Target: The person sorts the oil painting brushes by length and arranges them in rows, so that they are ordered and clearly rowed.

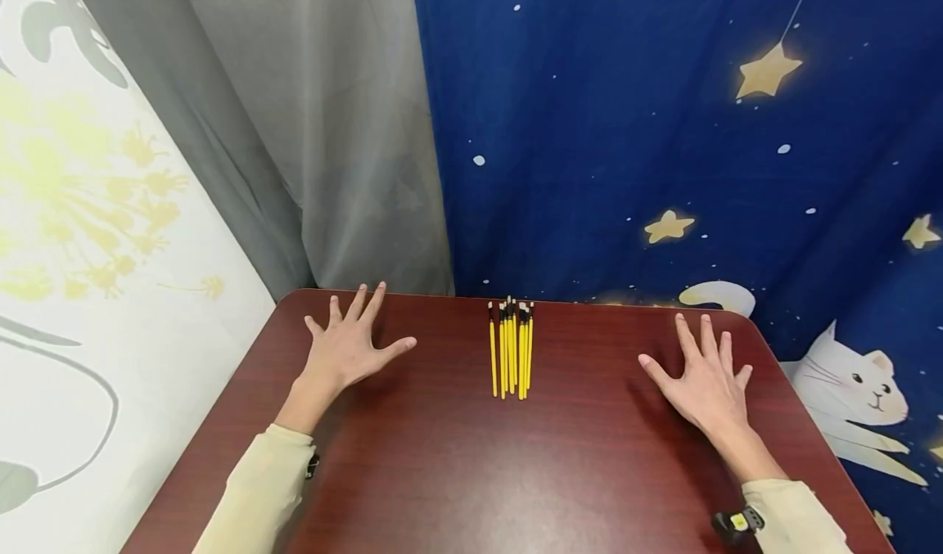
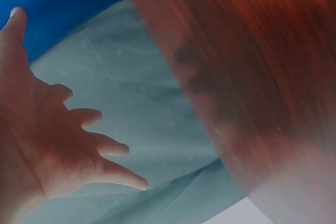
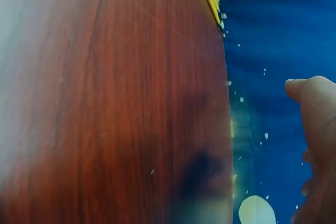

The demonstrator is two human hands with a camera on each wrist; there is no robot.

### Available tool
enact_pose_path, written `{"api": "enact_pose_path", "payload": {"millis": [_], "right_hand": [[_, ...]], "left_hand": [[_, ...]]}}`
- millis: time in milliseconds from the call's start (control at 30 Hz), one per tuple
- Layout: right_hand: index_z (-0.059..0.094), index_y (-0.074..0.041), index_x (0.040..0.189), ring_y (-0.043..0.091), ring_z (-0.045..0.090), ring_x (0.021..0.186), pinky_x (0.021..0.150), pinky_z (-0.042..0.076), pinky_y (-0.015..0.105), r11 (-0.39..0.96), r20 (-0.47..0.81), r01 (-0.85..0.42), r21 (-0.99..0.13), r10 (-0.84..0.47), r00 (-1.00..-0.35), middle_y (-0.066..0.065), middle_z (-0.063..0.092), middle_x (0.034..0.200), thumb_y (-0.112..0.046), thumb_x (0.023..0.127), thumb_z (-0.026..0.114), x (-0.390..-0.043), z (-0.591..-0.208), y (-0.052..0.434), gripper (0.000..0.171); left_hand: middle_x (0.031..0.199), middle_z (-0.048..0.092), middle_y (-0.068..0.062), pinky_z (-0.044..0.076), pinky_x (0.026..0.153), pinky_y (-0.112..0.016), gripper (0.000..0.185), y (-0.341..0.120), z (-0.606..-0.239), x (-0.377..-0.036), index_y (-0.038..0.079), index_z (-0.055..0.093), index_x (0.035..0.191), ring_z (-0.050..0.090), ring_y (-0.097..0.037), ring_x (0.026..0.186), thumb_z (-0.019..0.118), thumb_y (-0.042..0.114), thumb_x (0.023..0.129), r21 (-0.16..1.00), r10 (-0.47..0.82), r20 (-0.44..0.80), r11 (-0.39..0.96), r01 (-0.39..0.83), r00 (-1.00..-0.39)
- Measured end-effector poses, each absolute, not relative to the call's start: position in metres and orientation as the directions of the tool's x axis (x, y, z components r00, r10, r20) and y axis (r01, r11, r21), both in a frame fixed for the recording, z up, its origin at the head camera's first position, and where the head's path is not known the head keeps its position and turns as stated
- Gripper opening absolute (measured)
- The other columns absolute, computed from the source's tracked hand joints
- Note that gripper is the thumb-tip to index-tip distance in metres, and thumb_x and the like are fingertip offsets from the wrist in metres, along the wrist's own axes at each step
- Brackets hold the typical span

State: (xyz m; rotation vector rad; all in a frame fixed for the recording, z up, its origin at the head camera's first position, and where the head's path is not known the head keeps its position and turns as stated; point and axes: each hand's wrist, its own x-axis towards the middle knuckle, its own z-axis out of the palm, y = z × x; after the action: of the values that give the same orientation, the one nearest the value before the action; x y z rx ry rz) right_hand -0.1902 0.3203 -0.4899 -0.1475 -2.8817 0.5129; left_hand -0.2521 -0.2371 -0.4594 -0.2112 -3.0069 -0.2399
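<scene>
On dark red table (image 1: 457, 472): left hand (image 1: 346, 353) and right hand (image 1: 703, 382) spread flat, holding nothing, flanking yellow brushes (image 1: 511, 349) bunched parallel at far edge, within equal reach.

Head view looks down over table (image 1: 471, 456); wrist views sit close under each palm, facing far edge; all share tabletop.

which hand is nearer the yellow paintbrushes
Left, narrowly. The left hand lies flat to the left of the yellow paintbrushes; the right hand lies farther off to their right.
</scene>
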Motion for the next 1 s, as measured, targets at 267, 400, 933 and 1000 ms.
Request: {"api": "enact_pose_path", "payload": {"millis": [267,400,933,1000], "right_hand": [[0.015,-0.021,0.171,0.056,0.007,0.161,0.114,0.009,0.087,0.932,0.208,0.028,-0.362,0.11,-0.972,0.023,0.006,0.177,-0.078,0.093,0.056,-0.199,-0.487,0.309,0.105],[0.019,-0.012,0.17,0.053,0.012,0.161,0.119,0.014,0.08,0.927,0.245,-0.024,-0.375,0.074,-0.967,0.024,0.014,0.176,-0.074,0.094,0.06,-0.203,-0.488,0.304,0.106],[0.028,-0.012,0.168,0.048,0.022,0.161,0.123,0.024,0.071,0.904,0.312,-0.168,-0.394,-0.041,-0.949,0.023,0.025,0.174,-0.062,0.095,0.068,-0.214,-0.496,0.274,0.097],[0.028,-0.013,0.168,0.048,0.023,0.161,0.123,0.025,0.071,0.904,0.314,-0.173,-0.39,-0.046,-0.948,0.023,0.026,0.173,-0.062,0.094,0.069,-0.216,-0.498,0.27,0.097]], "left_hand": [[0.178,0.015,-0.015,0.01,0.11,-0.092,0.117,-0.22,-0.455,-0.256,0.04,-0.007,0.169,0.012,-0.064,0.157,0.038,0.101,0.08,0.186,0.146,0.149,0.967,0.173,-0.978],[0.179,0.01,-0.016,0.017,0.114,-0.087,0.121,-0.216,-0.458,-0.257,0.037,-0.008,0.169,0.015,-0.066,0.155,0.04,0.101,0.079,0.224,0.141,0.143,0.96,0.171,-0.98],[0.18,0.006,-0.008,0.03,0.122,-0.07,0.117,-0.186,-0.471,-0.264,0.041,-0.011,0.167,0.015,-0.054,0.161,0.042,0.099,0.081,0.286,0.193,0.202,0.926,0.246,-0.96],[0.18,0.007,-0.009,0.028,0.123,-0.07,0.118,-0.181,-0.472,-0.265,0.041,-0.011,0.168,0.015,-0.054,0.161,0.042,0.099,0.08,0.276,0.198,0.199,0.928,0.248,-0.96]]}}
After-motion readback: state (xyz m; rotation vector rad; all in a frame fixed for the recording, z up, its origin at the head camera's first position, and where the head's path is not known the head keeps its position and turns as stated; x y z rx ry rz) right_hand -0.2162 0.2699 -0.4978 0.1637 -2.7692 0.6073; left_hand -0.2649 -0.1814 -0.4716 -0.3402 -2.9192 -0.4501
